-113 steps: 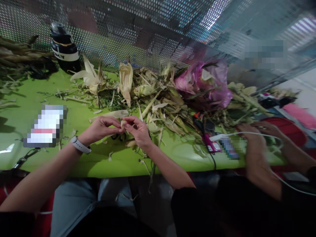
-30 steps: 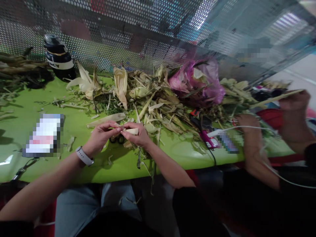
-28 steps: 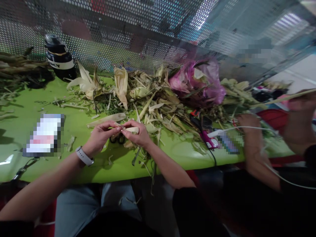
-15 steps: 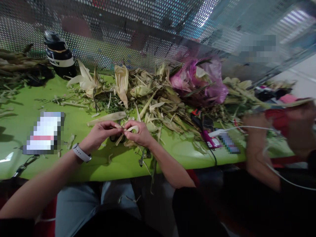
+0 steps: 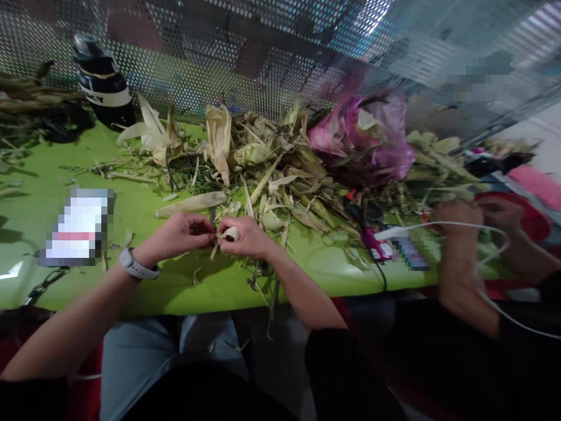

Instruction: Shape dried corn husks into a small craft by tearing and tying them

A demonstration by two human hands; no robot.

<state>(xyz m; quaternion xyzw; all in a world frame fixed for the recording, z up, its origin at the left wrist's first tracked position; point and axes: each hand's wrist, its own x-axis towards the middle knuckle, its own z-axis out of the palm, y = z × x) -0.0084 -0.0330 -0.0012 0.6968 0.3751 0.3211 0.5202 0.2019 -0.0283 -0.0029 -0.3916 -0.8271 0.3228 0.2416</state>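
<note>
My right hand is closed around a pale corn husk strip, which curls up in a loop over the fingers. Thumb and fingertips of my left hand pinch together at the strip's near end, almost touching the right fingertips. What exactly lies in that pinch is small and partly hidden. Just behind the hands lies a long, flat piece of husk on the green table. A narrow dark object, perhaps a blade, shows between the hands.
Dried husks heap up along the back, beside a pink plastic bag. A dark bottle stands at left, behind a phone. At right are another phone, a white cable and another person's hands.
The husk strip has curled into a tighter loop in my right hand. My left fingers have shifted slightly along at the pinch. The other person's hands have drawn together.
</note>
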